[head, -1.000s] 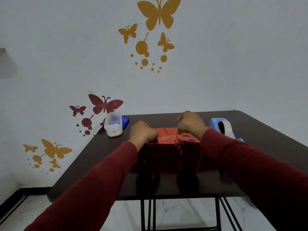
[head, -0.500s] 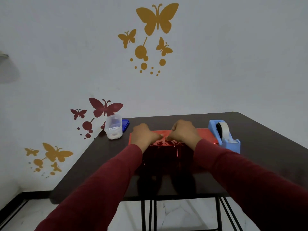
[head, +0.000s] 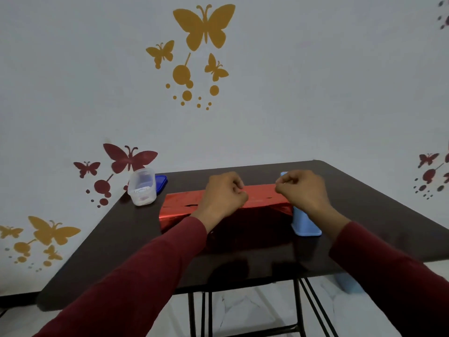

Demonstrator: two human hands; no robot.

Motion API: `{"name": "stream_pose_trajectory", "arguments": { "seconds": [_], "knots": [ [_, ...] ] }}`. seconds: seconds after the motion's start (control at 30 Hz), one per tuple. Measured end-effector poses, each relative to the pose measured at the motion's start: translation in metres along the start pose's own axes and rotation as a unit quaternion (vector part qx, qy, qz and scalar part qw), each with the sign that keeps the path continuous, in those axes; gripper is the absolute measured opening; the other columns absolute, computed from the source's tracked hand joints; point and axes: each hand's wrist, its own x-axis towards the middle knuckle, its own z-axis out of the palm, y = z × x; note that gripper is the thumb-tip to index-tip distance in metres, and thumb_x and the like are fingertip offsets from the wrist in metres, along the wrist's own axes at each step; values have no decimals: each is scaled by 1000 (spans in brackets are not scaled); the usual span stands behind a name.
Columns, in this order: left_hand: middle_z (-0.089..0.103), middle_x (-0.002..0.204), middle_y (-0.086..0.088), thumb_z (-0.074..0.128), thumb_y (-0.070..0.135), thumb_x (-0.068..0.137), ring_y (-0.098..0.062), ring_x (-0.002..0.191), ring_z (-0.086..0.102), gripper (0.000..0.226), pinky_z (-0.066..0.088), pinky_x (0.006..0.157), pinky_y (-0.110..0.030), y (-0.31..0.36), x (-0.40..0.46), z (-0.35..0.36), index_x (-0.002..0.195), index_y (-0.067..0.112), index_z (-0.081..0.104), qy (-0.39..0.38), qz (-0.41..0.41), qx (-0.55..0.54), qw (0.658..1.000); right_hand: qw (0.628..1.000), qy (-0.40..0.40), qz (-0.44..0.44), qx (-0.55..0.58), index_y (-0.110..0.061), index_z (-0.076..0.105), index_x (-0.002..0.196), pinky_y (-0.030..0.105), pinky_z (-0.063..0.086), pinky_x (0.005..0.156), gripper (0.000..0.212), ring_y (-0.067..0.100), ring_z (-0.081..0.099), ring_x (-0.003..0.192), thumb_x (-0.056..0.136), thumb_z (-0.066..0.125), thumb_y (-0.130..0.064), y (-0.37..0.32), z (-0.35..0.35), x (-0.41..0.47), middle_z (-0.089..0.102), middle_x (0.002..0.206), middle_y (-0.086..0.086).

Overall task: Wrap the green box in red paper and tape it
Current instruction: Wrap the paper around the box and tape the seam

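Note:
The box is fully covered by shiny red paper (head: 260,193) and lies across the middle of the dark table (head: 364,203); no green shows. My left hand (head: 222,194) sits on top of it, left of centre, fingers curled and pinching the paper at the seam. My right hand (head: 302,190) hovers over the box's right end, right above the blue tape dispenser (head: 305,223). Its thumb and forefinger are pinched together as on a thin strip of tape, which is too faint to see clearly. This hand hides the tape roll.
A clear plastic tub (head: 142,187) stands at the table's back left corner, its blue lid (head: 161,182) lying behind it. The wall with butterfly stickers runs close behind the table. Bare tabletop lies to the right of the dispenser and in front of the box.
My hands, pressed side by side on the box's top half a second ago, have parted. The right one moved right, over the dispenser, while the left one stayed on the paper.

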Motion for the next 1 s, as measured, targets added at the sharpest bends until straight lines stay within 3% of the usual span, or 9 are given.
{"name": "stream_pose_trajectory", "arguments": {
  "seconds": [0.1, 0.2, 0.33, 0.5, 0.6, 0.77, 0.83, 0.93, 1.0],
  "knots": [
    [71, 86, 11, 79, 24, 78, 0, 72, 63, 21, 49, 73, -18, 24, 0, 30, 97, 23, 70, -67, 75, -31, 995, 997, 52, 35, -46, -30, 71, 71, 29, 47, 71, 12, 16, 64, 77, 81, 66, -27, 25, -32, 1, 68, 74, -12],
    [65, 117, 9, 88, 41, 73, -5, 94, 58, 60, 47, 86, -25, 45, 3, 59, 125, 24, 64, -127, 124, -15, 984, 989, 28, 101, -101, -17, 57, 57, 30, 48, 59, 26, 25, 62, 64, 78, 61, -31, 43, -53, 8, 58, 60, -2],
    [47, 150, 4, 89, 54, 68, -22, 129, 40, 98, 42, 103, -37, 59, 12, 85, 150, 24, 44, -151, 150, 65, 975, 956, -99, 260, 95, -7, 65, 99, 40, 60, 54, 28, 33, 71, 85, 87, 76, -30, 48, -57, 15, 68, 104, 15],
    [38, 158, 5, 92, 51, 64, -24, 139, 32, 106, 37, 108, -36, 62, 24, 95, 153, 22, 41, -148, 146, 64, 976, 906, -207, 327, 172, -6, 67, 107, 50, 64, 60, 20, 38, 68, 99, 93, 75, -18, 43, -55, 22, 64, 120, 19],
    [37, 158, 8, 94, 52, 60, -22, 140, 31, 111, 34, 109, -33, 61, 25, 94, 153, 24, 40, -138, 143, 51, 979, 893, -200, 346, 208, -4, 65, 101, 62, 59, 63, 10, 36, 62, 109, 97, 69, -13, 35, -55, 26, 61, 121, 14],
    [36, 157, 12, 94, 52, 59, -20, 140, 32, 112, 38, 111, -36, 62, 21, 95, 154, 30, 38, -129, 141, 32, 981, 893, -149, 295, 306, -6, 66, 114, 79, 49, 60, 17, 23, 45, 121, 101, 60, -15, 28, -55, 26, 59, 112, -3],
    [33, 160, 11, 93, 52, 61, -21, 143, 30, 113, 36, 113, -36, 63, 22, 94, 156, 29, 36, -131, 138, 38, 981, 894, -93, 288, 332, -3, 68, 116, 77, 52, 60, 23, 30, 53, 110, 95, 67, -12, 34, -50, 17, 64, 117, 3],
    [29, 165, 9, 92, 49, 67, -22, 148, 27, 113, 31, 113, -34, 66, 21, 92, 159, 27, 31, -152, 135, 42, 978, 893, -19, 263, 364, 8, 71, 106, 53, 58, 57, 26, 41, 68, 87, 88, 73, -9, 48, -42, -3, 70, 115, 26],
    [28, 166, 9, 91, 49, 69, -23, 149, 28, 111, 32, 114, -35, 67, 21, 91, 159, 27, 32, -168, 131, 51, 976, 893, -1, 244, 379, 11, 72, 101, 48, 57, 62, 22, 39, 71, 85, 88, 74, -6, 59, -38, -16, 71, 111, 32]
  ]
}}
